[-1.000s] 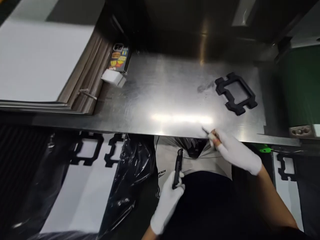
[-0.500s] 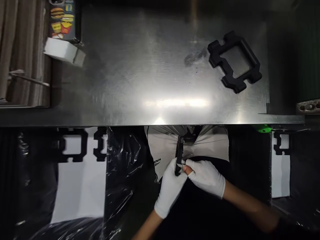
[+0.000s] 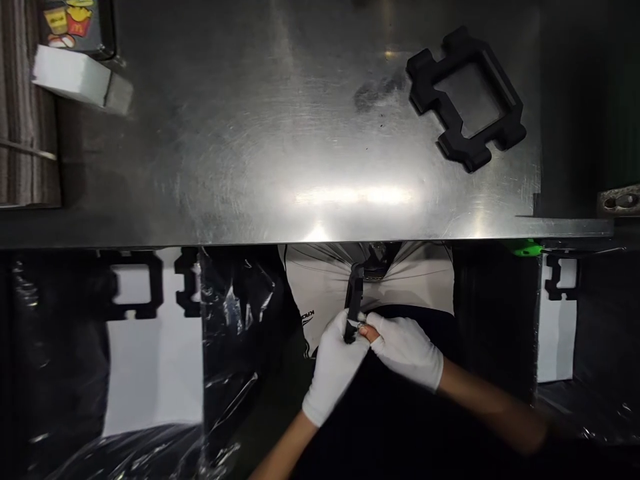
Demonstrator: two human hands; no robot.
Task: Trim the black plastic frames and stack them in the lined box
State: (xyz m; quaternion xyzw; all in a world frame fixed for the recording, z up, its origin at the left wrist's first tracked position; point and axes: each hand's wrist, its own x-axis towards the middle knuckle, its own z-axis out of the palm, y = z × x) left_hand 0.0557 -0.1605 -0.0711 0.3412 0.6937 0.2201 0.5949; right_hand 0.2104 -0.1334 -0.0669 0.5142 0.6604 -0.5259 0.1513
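Observation:
Below the table edge, my left hand (image 3: 334, 370), in a white glove, is closed around a black plastic frame (image 3: 355, 291) turned edge-on and standing nearly upright. My right hand (image 3: 407, 350) wears a white glove too, with its thumb bare. Its fingers are pinched together against the lower part of the frame, close to my left fingertips. A small pale, shiny bit shows at the pinch, too small to name. On the metal table (image 3: 240, 133) lies another black plastic frame (image 3: 453, 127), flat, with notched edges and a square opening.
A white box (image 3: 73, 75) and a dark box with food pictures (image 3: 77, 30) sit at the far left, by a brown stack (image 3: 25, 133). Beneath the table edge are white panels (image 3: 155, 373), black frames (image 3: 133, 313), black plastic wrap (image 3: 240, 313) and a green object (image 3: 523, 247).
The view has shifted, so the boxes at left slide toward the picture's edge. Both hands keep their hold on the black frame, with only slight movement at the fingertips.

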